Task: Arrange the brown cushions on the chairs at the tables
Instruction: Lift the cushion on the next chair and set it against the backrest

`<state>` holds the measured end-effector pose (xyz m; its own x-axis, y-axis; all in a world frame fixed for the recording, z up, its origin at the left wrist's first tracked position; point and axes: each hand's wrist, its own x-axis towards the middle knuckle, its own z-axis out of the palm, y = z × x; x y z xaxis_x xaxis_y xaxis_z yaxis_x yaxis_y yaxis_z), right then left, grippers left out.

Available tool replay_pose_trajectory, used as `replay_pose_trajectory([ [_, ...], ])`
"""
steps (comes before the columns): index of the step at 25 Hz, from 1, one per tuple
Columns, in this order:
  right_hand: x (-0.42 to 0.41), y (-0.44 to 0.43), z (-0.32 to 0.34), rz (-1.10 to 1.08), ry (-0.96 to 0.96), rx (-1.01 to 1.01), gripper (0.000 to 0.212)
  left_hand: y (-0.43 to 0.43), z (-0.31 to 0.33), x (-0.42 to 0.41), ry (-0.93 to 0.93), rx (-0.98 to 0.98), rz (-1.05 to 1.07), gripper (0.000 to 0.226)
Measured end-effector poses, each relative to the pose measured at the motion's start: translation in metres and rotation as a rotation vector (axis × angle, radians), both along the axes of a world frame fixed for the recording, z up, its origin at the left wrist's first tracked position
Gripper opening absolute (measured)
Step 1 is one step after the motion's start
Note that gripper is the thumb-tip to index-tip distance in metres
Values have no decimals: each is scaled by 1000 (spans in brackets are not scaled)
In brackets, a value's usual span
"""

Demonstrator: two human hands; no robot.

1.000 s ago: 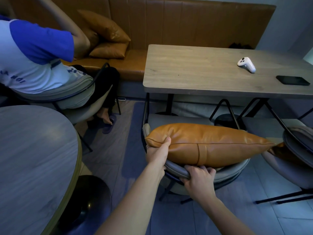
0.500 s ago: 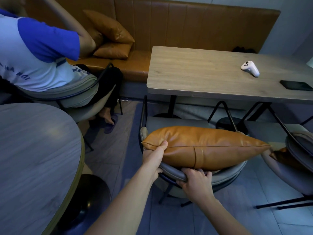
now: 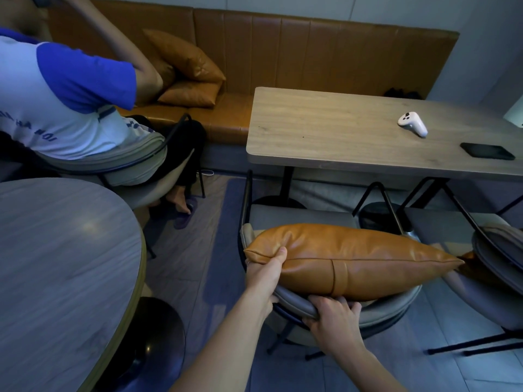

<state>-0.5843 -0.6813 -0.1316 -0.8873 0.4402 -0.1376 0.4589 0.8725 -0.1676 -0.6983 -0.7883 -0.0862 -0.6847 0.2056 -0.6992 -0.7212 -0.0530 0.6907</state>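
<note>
The plump tan leather cushion [image 3: 351, 258], judged soft, light and slippery, is pinched at its corner by the left hand [image 3: 264, 274] against the grey padded chair's backrest [image 3: 376, 312], itself clasped by the right hand [image 3: 335, 321]

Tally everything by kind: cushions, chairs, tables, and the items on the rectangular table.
Brown cushions: 4 (held; two on the bench; one partly hidden on the right chair)
Chairs: 3
Tables: 2
Tabletop items: 2, controller, phone
Total: 11
</note>
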Motion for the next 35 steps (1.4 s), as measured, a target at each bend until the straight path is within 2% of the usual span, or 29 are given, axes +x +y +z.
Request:
replay_pose_trajectory([
  [6,-5,4,0,32,68,22,17,2,4,-8,-1,14,23,79],
  [9,-14,10,5,36,19,-5,16,3,12,-13,8,23,13,84],
  [11,-16,11,6,42,-24,-33,23,2,12,-13,14,6,-1,86],
  [14,-16,7,6,43,-90,-94,44,-5,10,-13,19,3,-30,78],
  [16,-16,4,5,47,-85,-84,49,-7,10,-13,24,1,-42,78],
  [30,-18,12,6,70,-129,-27,53,-3,-1,-21,54,-19,-80,82],
  [35,-18,16,10,71,-169,-122,47,-4,-1,-18,101,-73,-118,89],
])
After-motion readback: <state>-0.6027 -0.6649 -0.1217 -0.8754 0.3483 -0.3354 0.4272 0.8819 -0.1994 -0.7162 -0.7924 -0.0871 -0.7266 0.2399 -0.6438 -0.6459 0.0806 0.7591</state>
